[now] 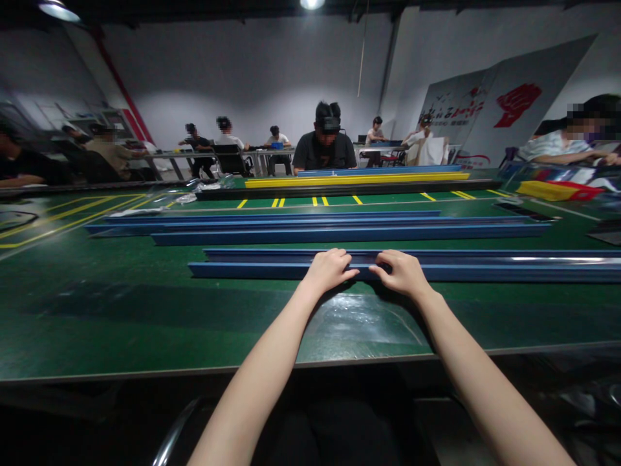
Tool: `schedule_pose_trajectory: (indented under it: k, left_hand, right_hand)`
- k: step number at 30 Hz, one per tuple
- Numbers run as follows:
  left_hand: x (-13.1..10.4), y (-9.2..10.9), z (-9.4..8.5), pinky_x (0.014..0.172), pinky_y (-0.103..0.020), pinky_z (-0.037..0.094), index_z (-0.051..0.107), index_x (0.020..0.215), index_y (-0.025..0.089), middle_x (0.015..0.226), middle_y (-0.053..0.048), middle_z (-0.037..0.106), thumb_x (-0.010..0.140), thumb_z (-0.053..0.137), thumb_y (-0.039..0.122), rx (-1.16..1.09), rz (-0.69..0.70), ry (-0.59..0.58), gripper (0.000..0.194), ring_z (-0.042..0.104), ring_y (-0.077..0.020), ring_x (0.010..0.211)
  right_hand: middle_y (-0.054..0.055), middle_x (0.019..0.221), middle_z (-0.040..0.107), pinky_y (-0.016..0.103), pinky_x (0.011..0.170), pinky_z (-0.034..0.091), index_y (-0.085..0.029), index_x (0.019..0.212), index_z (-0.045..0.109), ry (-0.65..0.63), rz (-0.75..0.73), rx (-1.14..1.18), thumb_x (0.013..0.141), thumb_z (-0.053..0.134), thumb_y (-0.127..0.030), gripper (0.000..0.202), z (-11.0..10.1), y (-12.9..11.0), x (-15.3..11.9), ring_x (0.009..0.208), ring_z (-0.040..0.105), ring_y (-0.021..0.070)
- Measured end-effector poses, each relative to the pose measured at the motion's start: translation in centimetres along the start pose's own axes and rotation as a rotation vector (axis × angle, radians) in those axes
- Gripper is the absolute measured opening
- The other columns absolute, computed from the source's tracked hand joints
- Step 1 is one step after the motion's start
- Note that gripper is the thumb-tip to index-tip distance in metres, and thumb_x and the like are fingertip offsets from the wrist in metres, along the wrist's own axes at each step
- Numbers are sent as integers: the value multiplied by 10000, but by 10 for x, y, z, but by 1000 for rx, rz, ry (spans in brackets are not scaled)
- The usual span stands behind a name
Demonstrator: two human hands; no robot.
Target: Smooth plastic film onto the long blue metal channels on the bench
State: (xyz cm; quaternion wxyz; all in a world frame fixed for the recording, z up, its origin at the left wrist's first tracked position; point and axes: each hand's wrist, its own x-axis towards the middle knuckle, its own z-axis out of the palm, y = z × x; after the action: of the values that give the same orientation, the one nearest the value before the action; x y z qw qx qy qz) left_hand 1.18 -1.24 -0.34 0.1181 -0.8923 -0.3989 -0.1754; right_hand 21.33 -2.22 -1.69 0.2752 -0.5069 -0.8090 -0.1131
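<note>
A long blue channel strip lies lengthwise across the near part of the green table, its raised edges facing up. My left hand grips it near the middle, fingers curled over into the channel and thumb along the near wall. A short way to the right, my right hand is closed on the same channel strip, its thumb and fingertips bent toward the left hand. The fingertips of both hands are partly hidden inside the channel. The strip's right end runs out of view.
Farther back lie several more blue strips, a black strip and a yellow strip. A clear plastic sheet lies on the green table. A person in a dark shirt sits opposite. A yellow tray stands at right.
</note>
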Motion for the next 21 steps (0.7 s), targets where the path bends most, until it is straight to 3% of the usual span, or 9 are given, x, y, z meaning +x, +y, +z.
schedule_pose_trajectory:
  k: [10,14,21]
  left_hand:
    - [0,0,-4,684,-243,420,577,817,179,891,-38,613,829,472,434,-14,-7,-24,275,570,-167,861]
    - [-1,-3,-13,678,-234,414,595,807,189,880,-36,620,823,466,440,-28,-33,-88,283,579,-167,844]
    - [-6,-16,-24,627,-233,406,618,787,215,831,-24,654,774,501,466,-63,-162,-211,278,598,-181,793]
  right_hand:
    - [45,751,617,235,613,348,-181,715,581,-21,-71,-12,796,456,-364,236,-2,-6,0,720,552,158]
    - [55,778,614,239,636,349,-178,759,581,-29,-119,-41,814,437,-365,242,-1,-13,1,745,548,161]
    - [39,732,598,236,599,324,-187,723,564,-53,-73,-14,824,434,-348,231,2,-14,3,697,525,149]
